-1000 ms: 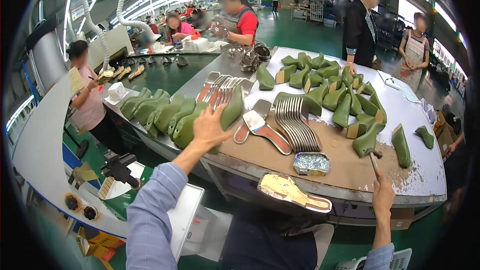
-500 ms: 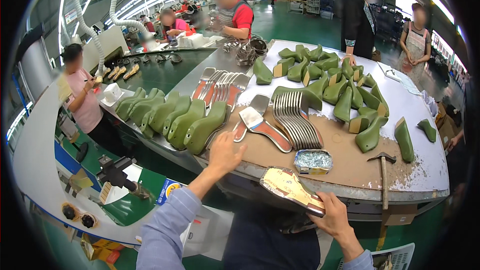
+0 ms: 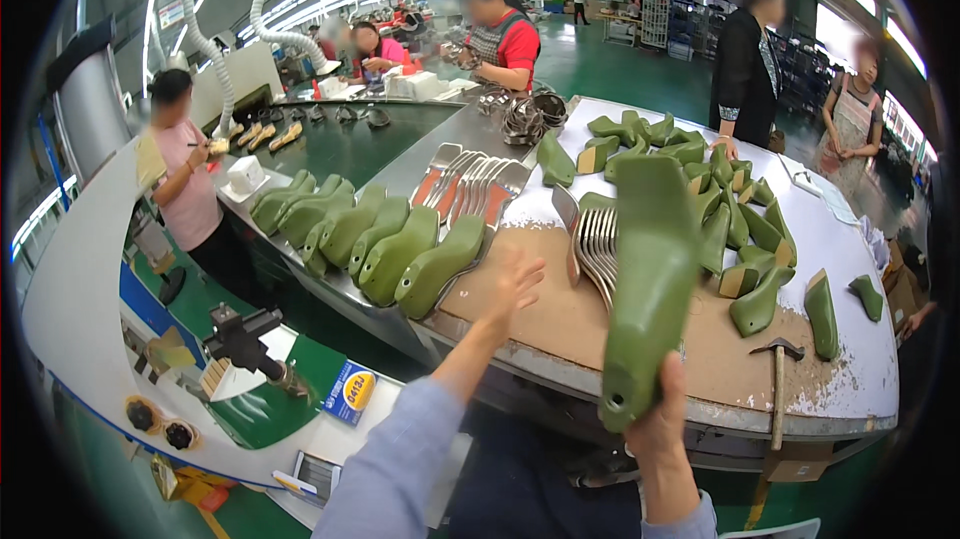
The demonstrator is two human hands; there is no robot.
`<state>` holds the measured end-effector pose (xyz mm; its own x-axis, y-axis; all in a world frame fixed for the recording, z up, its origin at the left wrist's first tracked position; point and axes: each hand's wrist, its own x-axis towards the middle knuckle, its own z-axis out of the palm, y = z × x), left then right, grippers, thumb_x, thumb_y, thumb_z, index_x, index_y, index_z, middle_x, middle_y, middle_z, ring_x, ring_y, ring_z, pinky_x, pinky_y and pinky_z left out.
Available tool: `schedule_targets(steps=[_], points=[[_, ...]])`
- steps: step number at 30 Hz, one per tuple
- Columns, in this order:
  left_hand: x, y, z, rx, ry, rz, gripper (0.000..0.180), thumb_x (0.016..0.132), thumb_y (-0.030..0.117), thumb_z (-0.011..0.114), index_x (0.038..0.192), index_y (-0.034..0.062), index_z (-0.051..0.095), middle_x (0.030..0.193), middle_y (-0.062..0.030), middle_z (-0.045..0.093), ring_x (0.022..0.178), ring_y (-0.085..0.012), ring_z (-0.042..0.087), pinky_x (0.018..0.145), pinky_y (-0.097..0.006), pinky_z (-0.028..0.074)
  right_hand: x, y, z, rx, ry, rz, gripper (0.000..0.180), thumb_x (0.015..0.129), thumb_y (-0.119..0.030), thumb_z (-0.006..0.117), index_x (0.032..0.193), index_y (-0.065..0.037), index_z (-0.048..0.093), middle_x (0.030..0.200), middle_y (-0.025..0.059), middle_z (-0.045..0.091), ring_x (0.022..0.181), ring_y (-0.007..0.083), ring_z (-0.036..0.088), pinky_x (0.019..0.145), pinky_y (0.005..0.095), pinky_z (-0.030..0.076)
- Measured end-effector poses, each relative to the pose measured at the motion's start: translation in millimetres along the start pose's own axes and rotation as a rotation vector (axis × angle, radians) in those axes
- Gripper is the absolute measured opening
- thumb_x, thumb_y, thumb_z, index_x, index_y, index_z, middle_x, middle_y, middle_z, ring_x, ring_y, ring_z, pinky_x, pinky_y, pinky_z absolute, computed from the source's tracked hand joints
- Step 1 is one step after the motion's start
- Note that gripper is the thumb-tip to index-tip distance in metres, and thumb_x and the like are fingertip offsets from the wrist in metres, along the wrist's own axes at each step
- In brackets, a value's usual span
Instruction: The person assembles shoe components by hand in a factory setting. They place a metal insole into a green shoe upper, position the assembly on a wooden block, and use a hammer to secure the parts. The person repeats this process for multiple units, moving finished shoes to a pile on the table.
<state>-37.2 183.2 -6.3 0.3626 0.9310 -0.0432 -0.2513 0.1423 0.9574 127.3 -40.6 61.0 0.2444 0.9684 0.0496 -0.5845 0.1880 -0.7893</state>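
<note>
At the far left I see a pale curved machine (image 3: pixel 70 309) with two black knobs (image 3: pixel 142 413). Beyond it stands a worker in pink (image 3: pixel 188 174), under ribbed hoses (image 3: pixel 200 49). A black fixture (image 3: pixel 240 341) and a blue-and-yellow box (image 3: pixel 350 392) sit nearer to me.

Next, green lasts (image 3: pixel 385 254) lie side by side along the metal side of the bench (image 3: pixel 850 425). Behind them, metal strips (image 3: pixel 470 174) with reddish faces stand in a fan; farther back, a worker in red (image 3: pixel 518 44) stands near a pile of metal pieces (image 3: pixel 528 119).

My left hand (image 3: pixel 515 284) is spread, fingers apart and blurred, with nothing in its grasp; I can't tell whether it touches the brown board (image 3: pixel 735 369) under it. To its right stands a second fan (image 3: pixel 592 244), partly hidden.

In front of that fan is the held last (image 3: pixel 648 284), upright, broad end up, holed end down. My right hand (image 3: pixel 662 409) is closed around its lower part, thumb up its right side.

Farther right, loose lasts (image 3: pixel 760 304) lie jumbled on the bench. A hammer (image 3: pixel 779 389) rests by them, its handle overhanging the near edge. Two people (image 3: pixel 748 79) stand beyond.
</note>
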Motion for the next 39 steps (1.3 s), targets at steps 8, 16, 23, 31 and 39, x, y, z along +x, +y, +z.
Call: schedule_targets(steps=[8,16,23,31,39], points=[[-65.3,72.8,-51.0,0.829,0.106,0.211,0.093,0.09,0.043,0.07,0.161,0.0033,0.023,0.154,-0.0243,0.046,0.142,-0.038,0.046,0.115,-0.051,0.037,91.3,119.0,46.5,-0.69,-0.323,0.136,0.05,0.104,-0.032,0.058,0.138,0.004,0.055,0.112,0.0165,0.07,0.09,0.0213,0.07,0.077,0.0339,0.057],[-16.6,29.2,-56.4,1.606,0.267,0.467,0.062,0.084,0.006,0.067,0.143,0.0007,0.049,0.142,-0.0213,0.056,0.137,-0.0398,0.049,0.11,-0.055,0.041,25.4,26.1,-32.1,-1.051,-0.268,-0.15,0.035,0.099,-0.021,0.064,0.125,0.003,0.066,0.115,0.0211,0.072,0.105,0.0313,0.07,0.092,0.0383,0.054],[83.0,-16.4,58.2,1.078,0.197,0.059,0.046,0.096,0.012,0.059,0.138,-0.0049,0.056,0.127,-0.0273,0.066,0.12,-0.0437,0.063,0.105,-0.046,0.048,2.6,-50.0,-153.0,-1.095,0.299,-0.232,0.029,0.1,-0.012,0.063,0.123,0.005,0.066,0.106,0.0144,0.073,0.097,0.0194,0.069,0.087,0.0319,0.054],[158.7,-13.4,13.4,1.194,-0.226,0.38,0.037,0.093,0.018,0.061,0.128,0.0077,0.069,0.119,-0.0246,0.07,0.113,-0.0435,0.066,0.098,-0.048,0.052,-40.0,-39.5,-202.9,-1.35,0.385,-0.254,0.022,0.094,-0.008,0.066,0.112,0.004,0.069,0.098,0.0154,0.071,0.087,0.0233,0.068,0.08,0.0343,0.053],[253.4,25.8,-128.9,2.065,0.274,0.086,0.03,0.088,0.024,0.072,0.117,0.015,0.074,0.119,-0.014,0.074,0.109,-0.0292,0.073,0.083,-0.048,0.061,-8.3,-15.6,-202.3,-1.268,0.398,-0.334,0.021,0.088,-0.007,0.072,0.107,0.0,0.07,0.091,0.016,0.071,0.082,0.029,0.069,0.074,0.0374,0.054]])
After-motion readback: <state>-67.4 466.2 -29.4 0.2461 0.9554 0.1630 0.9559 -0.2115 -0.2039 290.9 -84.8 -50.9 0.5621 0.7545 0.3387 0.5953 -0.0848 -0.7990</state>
